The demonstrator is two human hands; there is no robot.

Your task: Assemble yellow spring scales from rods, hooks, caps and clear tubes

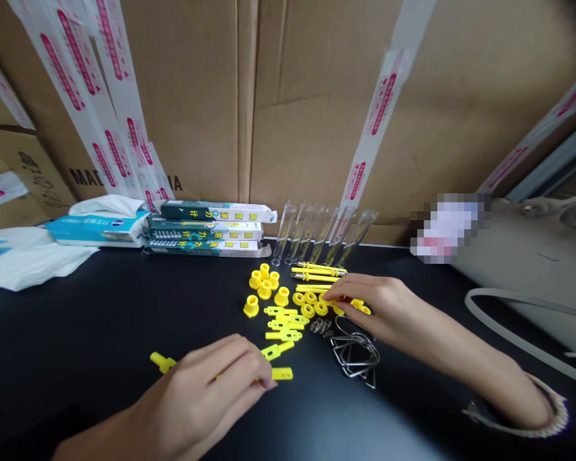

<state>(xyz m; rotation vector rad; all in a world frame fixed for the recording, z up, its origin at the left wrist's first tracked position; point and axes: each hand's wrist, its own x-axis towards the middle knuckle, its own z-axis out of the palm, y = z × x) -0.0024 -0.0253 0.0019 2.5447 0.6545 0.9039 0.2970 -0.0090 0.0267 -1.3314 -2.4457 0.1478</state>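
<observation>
My left hand (216, 384) is low over the table at the front, fingers curled and closed around a flat yellow plastic piece (283, 373) whose holed end sticks out past the fingertips. Another yellow piece (162, 362) shows at its left side. Further back on the right, my right hand (377, 301) has its fingertips pinched at the small yellow rings (320, 308), one ring partly hidden by them. Yellow slotted hooks or tabs (285, 324) lie between the hands. Bent metal wire hooks (355, 352) and small springs (321, 326) lie below my right hand.
Clear plastic tubes (319, 234) stand in a row at the back, with yellow rods (317, 277) before them. Yellow flanged caps (265, 289) sit left of these. Stacked printed boxes (211, 230), a tissue pack (100, 228) and a grey bag (523, 269) flank the table (100, 320); cardboard (307, 96) rises behind.
</observation>
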